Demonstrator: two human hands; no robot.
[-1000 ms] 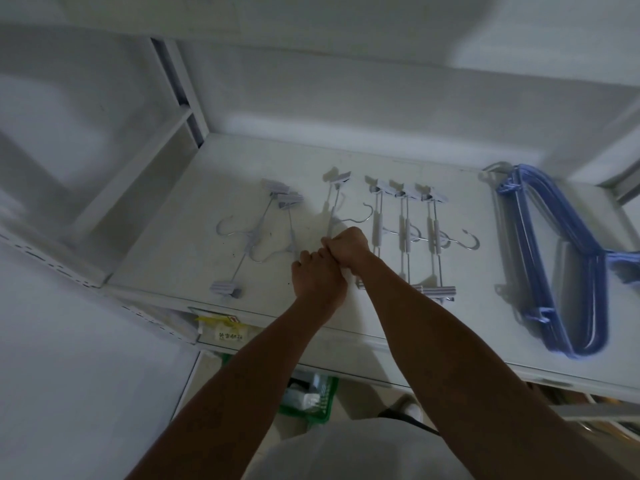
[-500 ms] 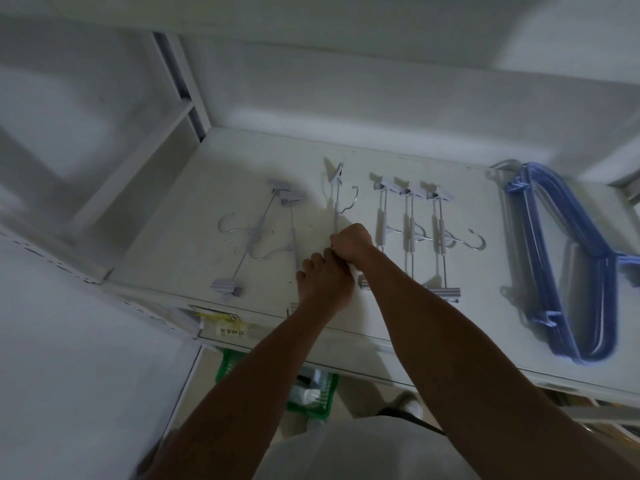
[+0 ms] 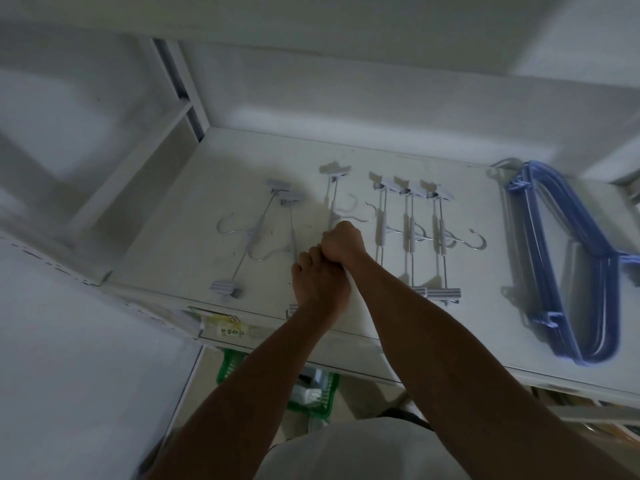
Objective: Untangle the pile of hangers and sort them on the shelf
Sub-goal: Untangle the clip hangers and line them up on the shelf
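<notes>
Shelf [image 3: 194,209], sorting partly done.
- Blue hangers [image 3: 604,306]: stacked at the right.
- Three clip hangers [image 3: 411,233]: lined up mid-shelf.
- Fourth clip hanger [image 3: 331,209]: my right hand [image 3: 343,242] fingers clamped on its bar. My left hand [image 3: 320,285] is curled alongside, grip hidden.
- Crossed pair [image 3: 258,230], far left: left to separate, I judge.

1. On the shelf [image 3: 180,244] we see, left to right: left clip hangers [image 3: 258,233], middle clip hanger [image 3: 331,209], row of clip hangers [image 3: 410,237], stacked hangers [image 3: 550,251].
2. A basket [image 3: 229,368] sits below the shelf.
</notes>
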